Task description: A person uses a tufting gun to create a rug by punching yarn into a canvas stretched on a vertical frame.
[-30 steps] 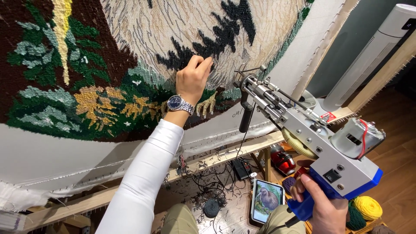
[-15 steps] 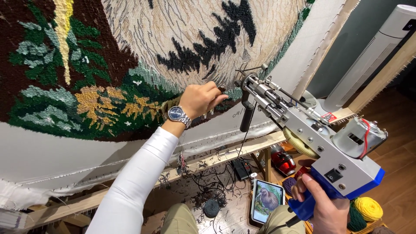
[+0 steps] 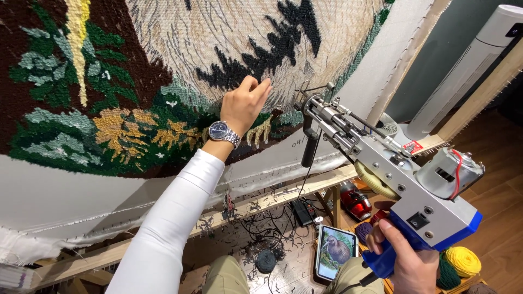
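The left hand (image 3: 243,106), fingers loosely curled and holding nothing, touches the rug (image 3: 180,71) at centre frame, its fingertips on the lower edge of the black tufted patch (image 3: 256,54). Half a second ago it sat lower and further right, close to the gun's needle end; it has since risen back up to the black patch, about where it was a second ago. A wristwatch (image 3: 222,130) and a white sleeve (image 3: 169,218) run down to the lower left. The right hand (image 3: 411,261), at lower right, is wrapped around the blue grip of the tufting gun (image 3: 392,174), which has barely shifted across the frames; its needle end points up-left at the rug, just right of the left hand and apart from it. Below, a tablet (image 3: 335,251) with a bird picture lies on the floor among yarn scraps, with green and yellow yarn balls (image 3: 460,264) at the lower right corner.
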